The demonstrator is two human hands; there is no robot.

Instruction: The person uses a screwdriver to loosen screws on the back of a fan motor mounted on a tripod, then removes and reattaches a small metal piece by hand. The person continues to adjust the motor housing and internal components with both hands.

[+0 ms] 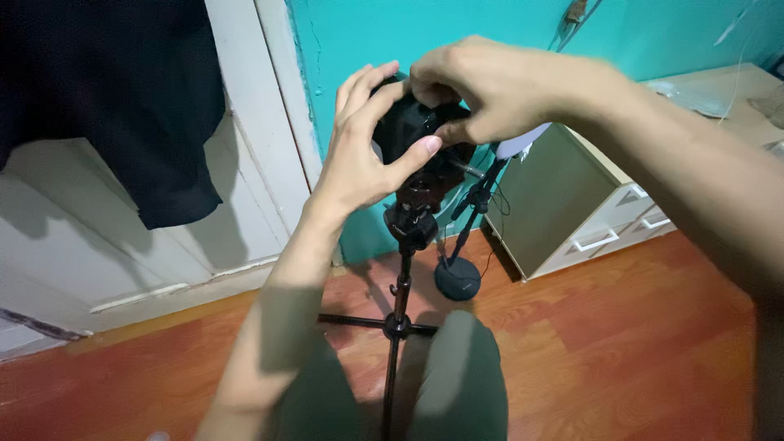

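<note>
Camera [412, 122] seated on tripod [400, 282]. Left hand [363, 151] cupped around body, right hand [482, 86] pinching top. Both gripping; adjustment unfinished.

Left hand [367, 147] cupped the near side of a black camera [416, 122]; thumb lay across its front. Right hand [482, 86] gripped the camera's top from above. Camera sat on a black tripod [400, 278] standing on the reddish wood floor [612, 343]. Behind: round-based lamp stand [459, 273], white drawer cabinet [588, 204] against the teal wall [490, 24].
</note>
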